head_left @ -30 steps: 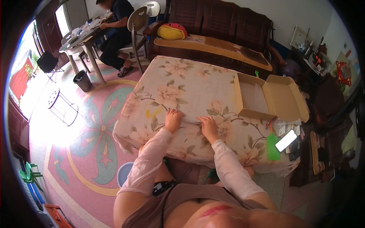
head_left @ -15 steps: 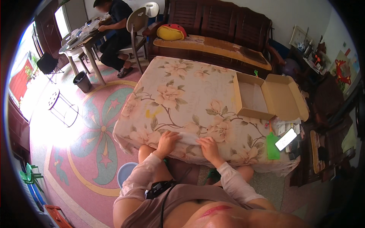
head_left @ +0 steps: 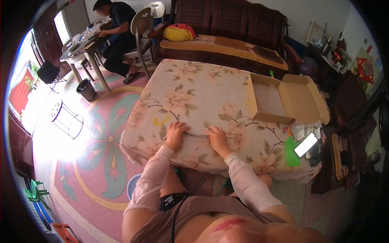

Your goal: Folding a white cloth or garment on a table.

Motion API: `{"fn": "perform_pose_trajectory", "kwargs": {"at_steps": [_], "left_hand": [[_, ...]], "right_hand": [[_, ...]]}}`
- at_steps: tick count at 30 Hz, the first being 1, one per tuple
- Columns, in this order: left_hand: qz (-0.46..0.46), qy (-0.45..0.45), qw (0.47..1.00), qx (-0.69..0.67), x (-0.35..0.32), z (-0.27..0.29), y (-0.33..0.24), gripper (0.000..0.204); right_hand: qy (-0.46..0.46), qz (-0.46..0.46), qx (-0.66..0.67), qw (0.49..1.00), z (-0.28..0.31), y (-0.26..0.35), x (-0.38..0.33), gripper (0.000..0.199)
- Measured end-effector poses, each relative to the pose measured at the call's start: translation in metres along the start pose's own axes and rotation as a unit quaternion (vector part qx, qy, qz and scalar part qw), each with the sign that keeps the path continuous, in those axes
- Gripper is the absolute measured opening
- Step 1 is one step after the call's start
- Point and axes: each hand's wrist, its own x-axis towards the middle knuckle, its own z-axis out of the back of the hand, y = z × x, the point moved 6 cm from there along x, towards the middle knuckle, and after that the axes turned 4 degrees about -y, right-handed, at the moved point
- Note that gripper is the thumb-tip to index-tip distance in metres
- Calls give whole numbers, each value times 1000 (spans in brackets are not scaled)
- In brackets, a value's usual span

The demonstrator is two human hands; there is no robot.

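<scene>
My left hand (head_left: 176, 136) and my right hand (head_left: 218, 140) rest a short way apart on the flowered tablecloth (head_left: 204, 97), near the table's front edge. Both are open, palms down, their fingers apart and slightly bent. Between them lies a thin, whitish see-through sheet (head_left: 197, 134), like plastic film. It is nearly flat and blends into the cloth, so its outline is hard to make out. My fingertips touch down at its two sides.
An open cardboard box (head_left: 259, 114) stands at the table's right. Nearer lie a green flat piece (head_left: 291, 152) and a lit phone (head_left: 306, 145). Beyond the table is a wooden sofa (head_left: 227, 24). A person (head_left: 117, 28) sits at another table, far left.
Both hands have moved forward, away from my body. The whitish film between them was bunched up near the table's edge and now lies flatter. My view has shifted slightly.
</scene>
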Motion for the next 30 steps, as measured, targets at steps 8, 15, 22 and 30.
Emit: {"fn": "perform_pose_trajectory", "kwargs": {"at_steps": [8, 15, 22, 30], "left_hand": [[72, -13, 997, 7, 28, -16, 20, 26], [22, 20, 999, -36, -37, 8, 11, 31], [-26, 37, 997, -64, -68, 48, -29, 34], [34, 13, 999, -26, -8, 14, 22, 36]], "right_hand": [[-51, -36, 26, 998, -20, -17, 25, 31], [13, -59, 117, 991, -6, 10, -27, 32], [82, -3, 42, 996, -1, 22, -65, 36], [12, 9, 43, 999, -20, 8, 7, 36]]}}
